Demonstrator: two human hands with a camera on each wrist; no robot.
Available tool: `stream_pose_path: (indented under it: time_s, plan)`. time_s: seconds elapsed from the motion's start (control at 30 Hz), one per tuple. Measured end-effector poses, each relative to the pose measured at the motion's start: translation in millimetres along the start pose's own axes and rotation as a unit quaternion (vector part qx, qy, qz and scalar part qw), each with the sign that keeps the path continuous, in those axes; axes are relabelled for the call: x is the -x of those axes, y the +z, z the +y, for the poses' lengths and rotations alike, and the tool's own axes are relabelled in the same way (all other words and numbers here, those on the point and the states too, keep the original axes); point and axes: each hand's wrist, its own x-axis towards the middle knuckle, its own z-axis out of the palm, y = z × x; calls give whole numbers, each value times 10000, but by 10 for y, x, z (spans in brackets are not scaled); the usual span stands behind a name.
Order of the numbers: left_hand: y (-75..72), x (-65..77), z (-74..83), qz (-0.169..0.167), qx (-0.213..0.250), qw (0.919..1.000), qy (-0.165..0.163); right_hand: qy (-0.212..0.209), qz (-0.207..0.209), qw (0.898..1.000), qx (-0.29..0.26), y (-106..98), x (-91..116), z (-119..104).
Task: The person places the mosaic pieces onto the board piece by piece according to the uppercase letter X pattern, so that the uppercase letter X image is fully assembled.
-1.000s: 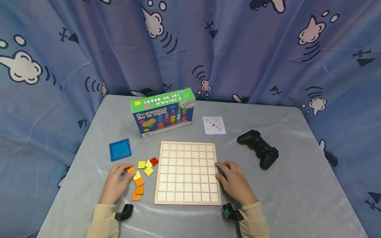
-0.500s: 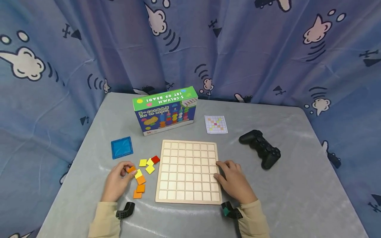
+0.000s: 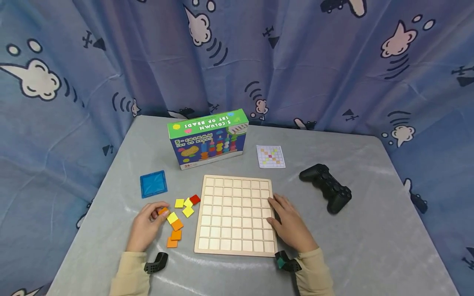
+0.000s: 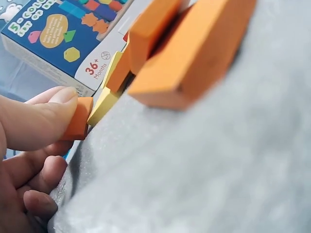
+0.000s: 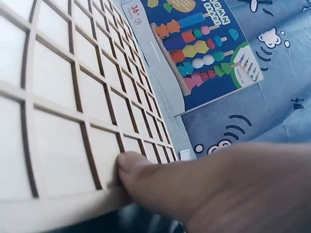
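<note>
My left hand (image 3: 144,228) pinches an orange square tile (image 4: 81,116) between thumb and fingers, at the left end of a loose group of tiles. A yellow tile (image 3: 172,218) lies right beside it, followed by more orange tiles (image 3: 176,235) toward the near side. Farther off are several yellow tiles (image 3: 188,211) and one red tile (image 3: 194,199). A square wooden grid board (image 3: 236,254) lies flat in the middle, its visible cells bare. My right hand (image 3: 292,228) rests at the board's right edge, with the thumb (image 5: 133,165) on the rim.
Behind the board stands a bead-set box (image 3: 209,142), with a small card (image 3: 271,157) of coloured squares to its right. A black game controller (image 3: 326,188) lies at the right. Left of the tiles is a blue tray (image 3: 153,184). A patterned curtain (image 3: 237,61) hangs behind the table.
The head view has shifted slightly. My right hand's fingers have moved a little along the board's edge, away from me. My left hand keeps its pinch on the orange tile.
</note>
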Motion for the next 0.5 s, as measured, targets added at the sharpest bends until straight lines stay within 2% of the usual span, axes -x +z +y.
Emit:
stream_pose_path:
  time_s: [0.1, 0.17, 0.3, 0.4, 0.5]
  plan:
    - [-27, -14, 62, 14, 257, 9992, -317, 1, -84, 9999, -106, 8, -7, 37]
    - [-53, -34, 133, -47, 687, 9958, -607, -42, -97, 9999, -129, 11, -13, 60]
    - [-78, -111, 330, -383, 1575, 9812, -1051, -117, -63, 9998, -166, 15, -12, 102]
    - [-60, -188, 487, -688, 2002, 9715, -1062, -102, -61, 9998, -167, 26, -6, 133]
    - [-9, -259, 623, -901, 2195, 9672, -910, -73, -54, 9998, -176, 39, -7, 158]
